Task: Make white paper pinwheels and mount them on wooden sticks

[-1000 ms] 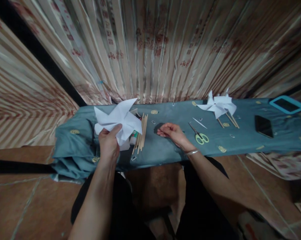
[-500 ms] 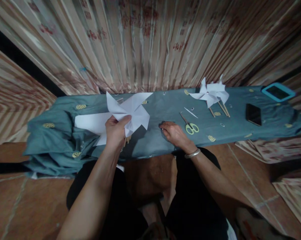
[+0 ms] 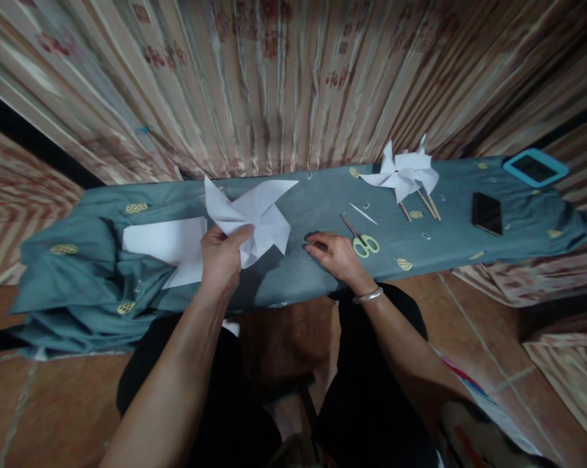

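Note:
A white paper pinwheel [image 3: 266, 211] with folded, pointed blades is in my left hand [image 3: 222, 253]. The thumb presses on its front near the centre and the fingers are behind the paper. To its right, my right hand [image 3: 336, 255] is low over the green cloth [image 3: 317, 201], fingers a little apart and no object visible in them. Just beyond that hand lie scissors [image 3: 366, 246] with light green handles and a thin white sliver [image 3: 363, 214]. White paper sheets [image 3: 166, 237] lie left of my left hand, partly under a cloth fold.
Several finished-looking white pinwheels [image 3: 410, 172] on wooden sticks [image 3: 428, 205] lie together at the back right. Farther right are a black phone [image 3: 487, 213] and a blue-framed tablet [image 3: 535, 168]. A pleated curtain [image 3: 293, 97] hangs along the back edge.
The view has shifted a little. My right hand's fingertips have parted slightly. The sticks that showed beneath the held pinwheel are no longer visible. My left hand keeps its hold.

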The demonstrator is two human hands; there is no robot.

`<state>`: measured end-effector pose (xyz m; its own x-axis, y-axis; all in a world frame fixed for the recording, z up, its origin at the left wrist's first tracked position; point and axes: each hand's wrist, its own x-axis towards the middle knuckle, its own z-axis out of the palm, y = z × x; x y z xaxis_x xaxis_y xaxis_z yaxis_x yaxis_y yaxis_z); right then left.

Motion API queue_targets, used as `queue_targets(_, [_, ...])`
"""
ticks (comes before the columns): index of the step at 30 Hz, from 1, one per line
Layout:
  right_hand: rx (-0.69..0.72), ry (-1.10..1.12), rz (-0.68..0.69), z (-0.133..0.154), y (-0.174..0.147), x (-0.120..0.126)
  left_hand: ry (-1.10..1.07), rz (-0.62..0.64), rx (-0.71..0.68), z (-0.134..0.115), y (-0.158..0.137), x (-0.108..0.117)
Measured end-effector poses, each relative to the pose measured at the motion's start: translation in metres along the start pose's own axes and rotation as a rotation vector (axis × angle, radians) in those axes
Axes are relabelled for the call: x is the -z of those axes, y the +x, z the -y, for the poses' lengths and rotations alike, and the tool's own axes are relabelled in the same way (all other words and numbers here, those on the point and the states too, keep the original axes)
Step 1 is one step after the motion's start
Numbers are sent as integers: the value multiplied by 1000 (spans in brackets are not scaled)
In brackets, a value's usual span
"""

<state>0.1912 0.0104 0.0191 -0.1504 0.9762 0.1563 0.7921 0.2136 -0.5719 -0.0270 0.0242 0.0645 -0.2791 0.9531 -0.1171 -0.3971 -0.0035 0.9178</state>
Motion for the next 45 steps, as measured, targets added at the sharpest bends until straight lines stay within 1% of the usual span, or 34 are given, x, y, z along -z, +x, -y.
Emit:
queue_targets(3, [56,-119,8,0,1,-1,20,-12,9,0,-1,-1])
queue_targets(6, [61,-156,12,-3,1,-3,16,-21,14,1,-1,-1])
queue_targets(11, [36,-66,-80,-17,-4,-3,-4,-11,-8,2,0,0])
queue_targets(14, [0,25,-103,-26,-6,-2,9,-19,-13,2,0,-1])
queue_targets(18, [8,97,-131,-26,-5,-5,41,-45,-2,3,-1,-4])
queue_targets(21, [17,77,-159,-18,0,-11,50,-43,6,5,-1,-6])
queue_targets(25, [8,73,-140,-15,5,-18,38,-32,-10,9,1,-6])
queue_targets(29, [-52,162,-142,-24,5,-18,19,-28,-15,10,1,-5])
queue_targets(33, [-70,210,-173,-32,0,-18,36,-37,-9,9,0,-5])
queue_targets(45, [-92,162,-205,-49,-3,-10,80,-19,-23,12,2,-3])
